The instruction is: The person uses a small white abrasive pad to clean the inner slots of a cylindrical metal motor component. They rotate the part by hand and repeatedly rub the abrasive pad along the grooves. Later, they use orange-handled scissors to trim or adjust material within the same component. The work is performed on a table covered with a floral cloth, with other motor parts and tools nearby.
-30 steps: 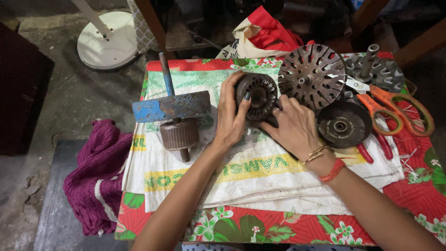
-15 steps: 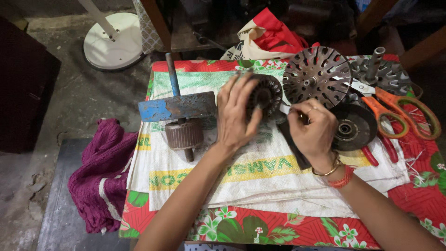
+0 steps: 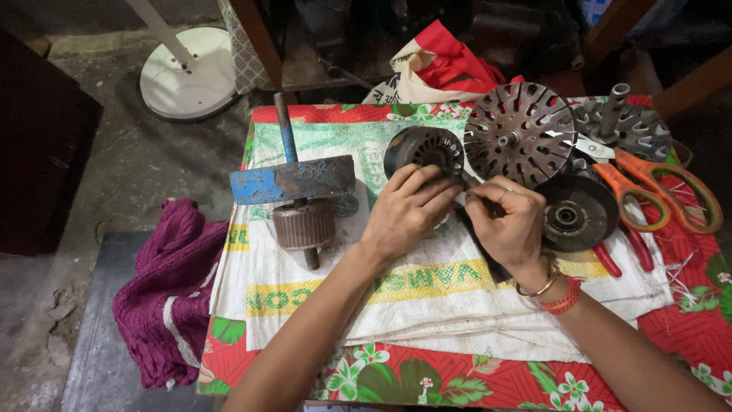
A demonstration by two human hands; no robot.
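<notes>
My left hand [image 3: 408, 210] rests over the near side of a dark round motor stator [image 3: 423, 151], steadying it on the white woven sack [image 3: 427, 305]. Beside it, my right hand [image 3: 509, 221] pinches a thin dark strip-like tool [image 3: 480, 244] whose far tip points at the stator's edge. Bangles and a red thread circle the right wrist. To the left lies a rusty rotor [image 3: 303, 225] on a shaft, under a blue metal bar [image 3: 293, 181].
A perforated metal cover [image 3: 520, 133], a second cover with a shaft [image 3: 621, 126], a dark round housing [image 3: 578, 214], orange scissors [image 3: 656, 191] and red-handled pliers [image 3: 621, 248] lie at right. A purple cloth [image 3: 171, 290] hangs off the left edge. A white fan base [image 3: 187, 72] stands on the floor.
My right hand lifted off the stator, closed on the thin dark tool and brought it to the stator's right edge. My left hand stayed on the stator.
</notes>
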